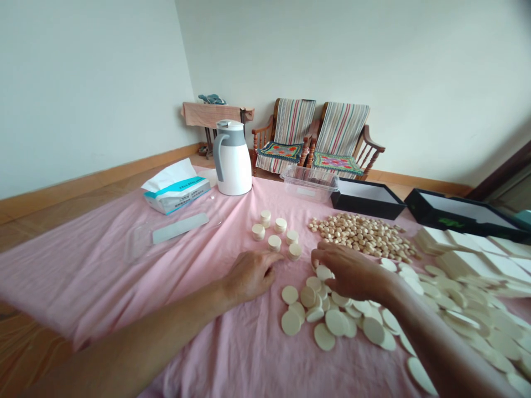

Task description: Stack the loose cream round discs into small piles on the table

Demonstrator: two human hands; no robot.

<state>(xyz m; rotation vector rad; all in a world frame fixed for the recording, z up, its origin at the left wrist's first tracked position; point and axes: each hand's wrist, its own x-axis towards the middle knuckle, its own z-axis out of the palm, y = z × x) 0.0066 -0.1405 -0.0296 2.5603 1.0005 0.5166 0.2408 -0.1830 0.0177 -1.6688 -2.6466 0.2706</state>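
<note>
- Flat discs [336, 322]: cream-coloured, round, lying loose and partly overlapping on the pink cloth [103, 265], in the near-centre area. The scatter continues to the right edge of the view.
- Right hand [352, 272]: palm down over the far edge of the flat discs. Fingers bent and close together, with the tips touching one disc at the left end of the scatter. Whether that disc is pinched or only touched cannot be determined.
- Left hand [253, 273]: palm down on the pink cloth, just left of the flat discs. Fingers are loosely curled and side by side, with nothing held. The fingertips point at the short stacks.
- Short stacks [276, 233]: six low cream cylinders standing upright in a loose cluster, just beyond the left hand. The nearest one is just beside its fingertips.
- Tan pellets [360, 232]: a flat heap of small round pieces, beyond the right hand.
- White slabs [456, 249]: rectangular pieces piled at the right.
- Grey strip [180, 228]: lying flat, left of centre.
- Tissue pack [176, 190], white jug [232, 157], clear tub [309, 183] and two black trays [369, 200]: ranged along the far edge of the table.
- Two striped armchairs [315, 141]: against the back wall.
</note>
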